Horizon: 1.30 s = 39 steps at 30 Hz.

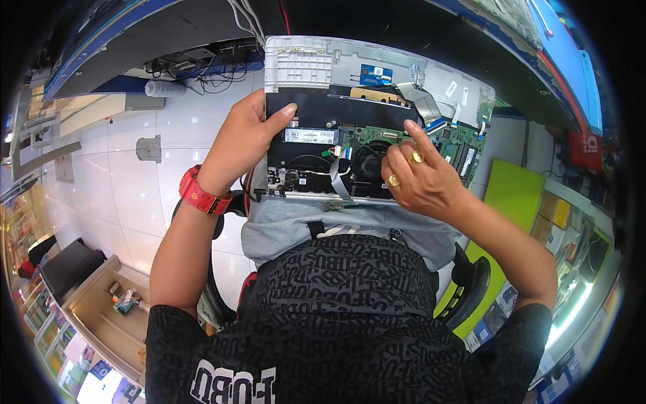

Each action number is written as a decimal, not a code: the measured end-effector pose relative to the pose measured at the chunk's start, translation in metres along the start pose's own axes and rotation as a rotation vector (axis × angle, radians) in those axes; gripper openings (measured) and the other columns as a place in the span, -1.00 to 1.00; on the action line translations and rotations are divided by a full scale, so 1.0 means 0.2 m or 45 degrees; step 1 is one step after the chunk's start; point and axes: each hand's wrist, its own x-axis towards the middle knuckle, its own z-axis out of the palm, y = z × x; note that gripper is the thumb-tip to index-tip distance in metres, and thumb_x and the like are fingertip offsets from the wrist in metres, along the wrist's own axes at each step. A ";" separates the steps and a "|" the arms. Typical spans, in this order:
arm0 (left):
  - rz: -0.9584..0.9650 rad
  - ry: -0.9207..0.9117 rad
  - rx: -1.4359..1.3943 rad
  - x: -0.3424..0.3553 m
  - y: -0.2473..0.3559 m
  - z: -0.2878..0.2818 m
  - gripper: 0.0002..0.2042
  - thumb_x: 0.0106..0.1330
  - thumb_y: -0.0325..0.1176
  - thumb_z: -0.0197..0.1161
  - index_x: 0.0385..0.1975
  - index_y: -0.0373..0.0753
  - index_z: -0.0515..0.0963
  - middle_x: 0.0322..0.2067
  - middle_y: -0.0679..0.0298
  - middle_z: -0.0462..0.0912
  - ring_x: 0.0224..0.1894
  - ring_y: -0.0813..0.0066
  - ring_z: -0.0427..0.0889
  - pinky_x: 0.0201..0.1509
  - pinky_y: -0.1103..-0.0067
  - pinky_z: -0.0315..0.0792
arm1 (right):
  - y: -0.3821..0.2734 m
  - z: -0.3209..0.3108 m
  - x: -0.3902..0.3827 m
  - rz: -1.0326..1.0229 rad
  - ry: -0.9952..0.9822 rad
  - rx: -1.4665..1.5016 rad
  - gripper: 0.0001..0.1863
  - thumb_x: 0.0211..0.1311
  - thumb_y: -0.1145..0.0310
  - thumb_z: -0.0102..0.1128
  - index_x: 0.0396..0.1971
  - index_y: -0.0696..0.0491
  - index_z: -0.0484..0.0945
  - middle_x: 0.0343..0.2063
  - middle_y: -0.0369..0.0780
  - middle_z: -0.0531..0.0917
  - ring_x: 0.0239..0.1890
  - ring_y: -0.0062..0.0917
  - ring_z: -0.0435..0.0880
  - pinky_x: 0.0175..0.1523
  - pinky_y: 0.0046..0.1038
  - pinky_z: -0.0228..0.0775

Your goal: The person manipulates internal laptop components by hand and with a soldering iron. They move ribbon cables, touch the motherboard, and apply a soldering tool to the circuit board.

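Observation:
An opened laptop [464,81], its inner parts exposed, rests on my lap over grey cloth. My left hand [247,135] grips its left edge, thumb on top and fingers hidden beneath. Above the round black fan [367,160] is my right hand [420,172], wearing two gold rings. Its index finger stretches toward the green circuit board [380,134], while the other fingers curl; the thumb is hidden, and I see nothing held. A narrow drive stick [311,136] lies near my left thumb. A flat grey ribbon cable [338,178] runs down beside the fan.
A dark desk edge [370,27] crosses beyond the laptop. Chair armrests flank me, the right one [471,286] near a green-topped glass display case [515,192]. At lower left stands an open wooden drawer [111,316]. Tangled cables [208,64] lie under the desk.

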 end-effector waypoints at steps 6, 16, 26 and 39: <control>-0.007 -0.009 -0.030 -0.01 -0.01 0.00 -0.66 0.55 -0.29 0.21 0.15 -0.41 0.52 -0.08 0.23 0.74 -0.10 0.64 0.66 0.04 0.61 0.53 | -0.06 0.00 -0.04 0.376 0.071 0.188 -0.90 0.16 0.42 0.21 -0.33 0.09 0.60 -0.30 -0.19 0.61 -0.16 -0.35 0.65 0.49 0.02 0.24; -0.010 -0.025 -0.024 -0.01 -0.01 -0.01 -0.66 0.55 -0.27 0.22 0.13 -0.40 0.53 -0.07 0.24 0.74 -0.11 0.65 0.65 0.05 0.60 0.52 | -0.19 -0.04 -0.06 0.732 0.253 0.576 -0.77 0.07 0.51 0.44 -0.27 0.09 0.61 -0.27 -0.19 0.62 -0.14 -0.27 0.64 0.31 0.02 0.35; -0.204 -0.025 0.168 -0.18 0.01 -0.04 -0.67 0.53 -0.16 0.24 -0.09 -0.38 0.56 -0.40 0.39 0.58 -0.38 0.69 0.47 -0.26 0.63 0.43 | 0.06 -0.08 -0.23 1.164 0.415 0.338 -0.75 0.30 0.41 0.32 -0.06 0.16 0.60 0.02 -0.06 0.59 0.11 -0.13 0.56 0.38 -0.06 0.28; -0.292 -0.131 0.703 -0.42 0.07 0.01 -0.63 0.31 -0.33 0.44 -0.06 -0.43 0.49 -0.30 0.14 0.61 -0.29 0.35 0.60 -0.13 0.43 0.52 | 0.36 0.20 -0.35 1.780 0.747 1.013 -0.45 0.52 0.22 0.17 0.32 0.27 0.38 0.25 0.03 0.49 0.31 -0.28 0.48 0.44 -0.29 0.24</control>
